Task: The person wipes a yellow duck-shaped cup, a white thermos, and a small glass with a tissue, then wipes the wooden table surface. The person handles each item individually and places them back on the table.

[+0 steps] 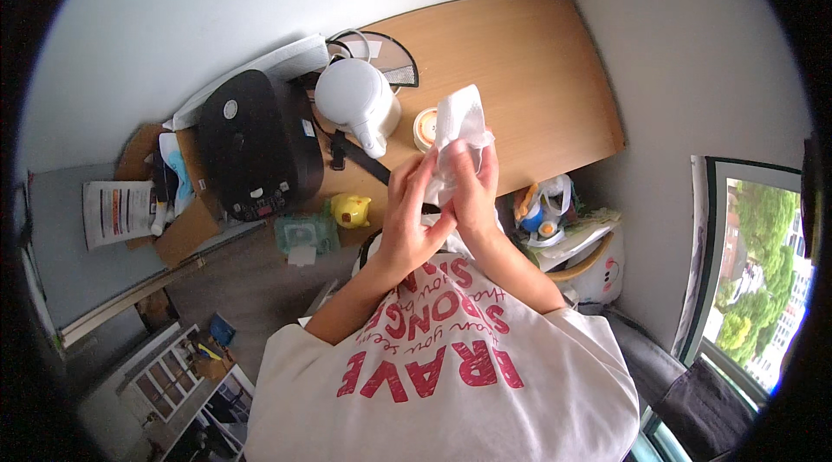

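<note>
Both my hands hold a white tissue [461, 112] over the near edge of the wooden desk. My left hand [411, 215] and my right hand [476, 192] meet around its lower part, with a thumb pressed on it. Something pale and roundish shows between the fingers, wrapped in or behind the tissue; I cannot tell what it is. Just beyond, a round tub with a white and orange top [426, 126] stands on the desk, partly hidden by the tissue. To its left is a white electric kettle [354, 98].
A black rice cooker [250, 143] stands at the left, beside an open cardboard box [188, 234]. A yellow piggy bank [351, 210] sits near the desk's front edge. The wooden desk [520, 65] meets the walls. Bags with assorted items [546, 212] lie below its right side.
</note>
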`<state>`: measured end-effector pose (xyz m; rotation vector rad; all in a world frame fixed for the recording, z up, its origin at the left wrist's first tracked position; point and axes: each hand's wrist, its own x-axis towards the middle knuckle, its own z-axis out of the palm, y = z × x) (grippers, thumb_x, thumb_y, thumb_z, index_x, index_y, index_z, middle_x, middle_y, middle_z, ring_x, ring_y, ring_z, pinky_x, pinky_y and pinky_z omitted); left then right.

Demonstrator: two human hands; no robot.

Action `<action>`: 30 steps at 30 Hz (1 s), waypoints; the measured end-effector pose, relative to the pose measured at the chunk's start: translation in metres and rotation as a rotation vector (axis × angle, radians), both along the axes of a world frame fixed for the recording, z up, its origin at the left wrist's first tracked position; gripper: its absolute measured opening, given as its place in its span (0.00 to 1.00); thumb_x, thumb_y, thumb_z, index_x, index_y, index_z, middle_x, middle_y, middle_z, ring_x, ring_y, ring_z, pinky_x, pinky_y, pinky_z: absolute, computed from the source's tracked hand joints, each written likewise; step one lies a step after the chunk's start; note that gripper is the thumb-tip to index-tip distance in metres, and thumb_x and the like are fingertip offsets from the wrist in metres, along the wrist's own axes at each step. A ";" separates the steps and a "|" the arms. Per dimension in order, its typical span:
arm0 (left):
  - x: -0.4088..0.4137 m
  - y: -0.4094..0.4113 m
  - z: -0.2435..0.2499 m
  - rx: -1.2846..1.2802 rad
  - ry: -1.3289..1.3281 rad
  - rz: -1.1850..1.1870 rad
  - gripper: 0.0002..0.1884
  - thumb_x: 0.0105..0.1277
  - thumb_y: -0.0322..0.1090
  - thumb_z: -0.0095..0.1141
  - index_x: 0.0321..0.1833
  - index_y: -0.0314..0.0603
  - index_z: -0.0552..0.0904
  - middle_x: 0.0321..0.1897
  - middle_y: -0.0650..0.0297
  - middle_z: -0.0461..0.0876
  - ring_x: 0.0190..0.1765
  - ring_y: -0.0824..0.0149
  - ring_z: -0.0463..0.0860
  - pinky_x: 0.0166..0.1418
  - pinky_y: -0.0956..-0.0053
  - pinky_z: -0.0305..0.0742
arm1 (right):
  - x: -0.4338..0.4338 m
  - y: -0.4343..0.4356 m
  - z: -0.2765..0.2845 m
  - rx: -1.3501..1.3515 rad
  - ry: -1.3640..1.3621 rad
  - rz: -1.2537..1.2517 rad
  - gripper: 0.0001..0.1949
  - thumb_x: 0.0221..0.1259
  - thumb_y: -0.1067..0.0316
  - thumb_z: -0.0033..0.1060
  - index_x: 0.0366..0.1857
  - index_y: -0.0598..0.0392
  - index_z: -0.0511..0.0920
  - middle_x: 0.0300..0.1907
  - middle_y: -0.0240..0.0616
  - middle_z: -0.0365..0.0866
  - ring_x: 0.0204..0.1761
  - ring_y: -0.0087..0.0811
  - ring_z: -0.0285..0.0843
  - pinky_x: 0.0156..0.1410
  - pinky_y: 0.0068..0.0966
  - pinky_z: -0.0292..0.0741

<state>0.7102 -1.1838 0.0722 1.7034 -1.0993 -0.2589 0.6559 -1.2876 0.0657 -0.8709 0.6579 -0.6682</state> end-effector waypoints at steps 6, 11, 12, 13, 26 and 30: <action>0.018 -0.014 0.003 -0.096 0.059 0.017 0.45 0.51 0.20 0.64 0.77 0.34 0.63 0.71 0.44 0.66 0.72 0.44 0.67 0.72 0.55 0.69 | -0.006 0.006 0.021 0.083 -0.148 0.149 0.24 0.82 0.55 0.45 0.71 0.59 0.70 0.67 0.40 0.74 0.69 0.33 0.70 0.75 0.33 0.65; 0.019 -0.002 -0.012 -0.165 0.539 -0.043 0.40 0.57 0.25 0.72 0.72 0.35 0.66 0.71 0.46 0.68 0.71 0.51 0.73 0.73 0.60 0.70 | -0.018 -0.002 0.031 0.282 -0.291 0.142 0.22 0.82 0.56 0.47 0.69 0.60 0.72 0.65 0.42 0.78 0.67 0.36 0.75 0.73 0.37 0.71; 0.016 -0.004 -0.001 -0.257 0.617 -0.057 0.36 0.60 0.31 0.75 0.69 0.36 0.69 0.68 0.50 0.72 0.67 0.54 0.77 0.72 0.63 0.72 | -0.021 -0.005 0.027 0.293 -0.296 0.115 0.21 0.82 0.56 0.46 0.67 0.60 0.73 0.63 0.42 0.79 0.65 0.36 0.76 0.71 0.37 0.73; 0.020 -0.004 0.002 -0.244 0.539 -0.117 0.36 0.59 0.32 0.75 0.69 0.36 0.70 0.66 0.51 0.74 0.67 0.55 0.78 0.71 0.63 0.72 | -0.024 -0.008 0.024 0.304 -0.301 0.088 0.21 0.82 0.56 0.46 0.66 0.60 0.74 0.61 0.41 0.81 0.64 0.36 0.78 0.70 0.37 0.74; 0.046 -0.002 0.000 -0.105 0.021 -0.094 0.36 0.51 0.27 0.78 0.64 0.35 0.74 0.56 0.55 0.79 0.62 0.60 0.76 0.66 0.64 0.73 | -0.041 -0.048 0.033 0.237 -0.214 -0.311 0.20 0.79 0.54 0.51 0.66 0.55 0.73 0.58 0.41 0.82 0.58 0.39 0.82 0.65 0.43 0.79; 0.046 -0.002 -0.013 -0.066 0.218 -0.088 0.35 0.51 0.29 0.79 0.63 0.37 0.74 0.55 0.56 0.80 0.57 0.58 0.81 0.61 0.64 0.77 | -0.055 -0.024 0.051 -0.182 -0.164 -0.114 0.15 0.75 0.65 0.55 0.60 0.55 0.77 0.60 0.44 0.80 0.59 0.41 0.81 0.66 0.41 0.77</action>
